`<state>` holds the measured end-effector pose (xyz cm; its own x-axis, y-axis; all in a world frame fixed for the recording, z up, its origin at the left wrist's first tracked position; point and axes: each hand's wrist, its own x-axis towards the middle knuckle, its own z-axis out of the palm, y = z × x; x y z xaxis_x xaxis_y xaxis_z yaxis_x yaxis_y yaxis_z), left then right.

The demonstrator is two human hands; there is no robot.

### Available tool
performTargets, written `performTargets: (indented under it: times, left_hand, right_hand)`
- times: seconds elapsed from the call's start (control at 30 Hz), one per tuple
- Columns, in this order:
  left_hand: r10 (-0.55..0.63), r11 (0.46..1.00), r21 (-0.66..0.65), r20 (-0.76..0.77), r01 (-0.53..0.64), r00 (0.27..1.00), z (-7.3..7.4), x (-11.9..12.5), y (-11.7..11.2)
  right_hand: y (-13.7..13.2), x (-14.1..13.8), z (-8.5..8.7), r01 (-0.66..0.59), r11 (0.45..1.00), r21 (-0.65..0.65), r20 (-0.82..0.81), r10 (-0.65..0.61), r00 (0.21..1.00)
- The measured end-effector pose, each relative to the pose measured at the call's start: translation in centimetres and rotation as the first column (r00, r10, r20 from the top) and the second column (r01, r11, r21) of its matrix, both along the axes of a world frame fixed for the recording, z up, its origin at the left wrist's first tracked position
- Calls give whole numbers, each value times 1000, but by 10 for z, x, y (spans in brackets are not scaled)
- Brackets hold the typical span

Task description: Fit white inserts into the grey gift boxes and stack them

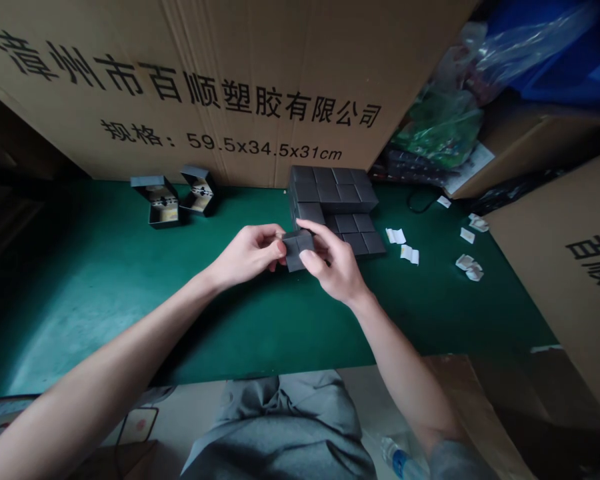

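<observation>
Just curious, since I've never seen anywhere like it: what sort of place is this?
Probably a small packing workshop or storeroom: large cardboard cartons surround a green-topped bench, with dark square boxes stacked on it and two open ones nearby.

The left hand [247, 257] and right hand [334, 261] grip a small dark grey box [296, 251] above a green table mat [95, 320]. Stacked grey boxes [333, 193] sit just beyond, 2 open boxes [161, 201] far left, white paper scraps [403, 243] right, against a printed cardboard carton [180, 87].
</observation>
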<state>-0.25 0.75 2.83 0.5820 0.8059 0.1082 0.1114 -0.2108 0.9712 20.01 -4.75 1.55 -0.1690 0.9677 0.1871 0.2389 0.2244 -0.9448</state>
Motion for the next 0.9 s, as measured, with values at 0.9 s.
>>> performTargets:
  times: [0.9]
  left_hand:
    - [112, 992, -45, -79, -116, 991, -7, 2, -2]
  right_hand:
    - [19, 35, 4, 529, 631, 568, 123, -700, 703]
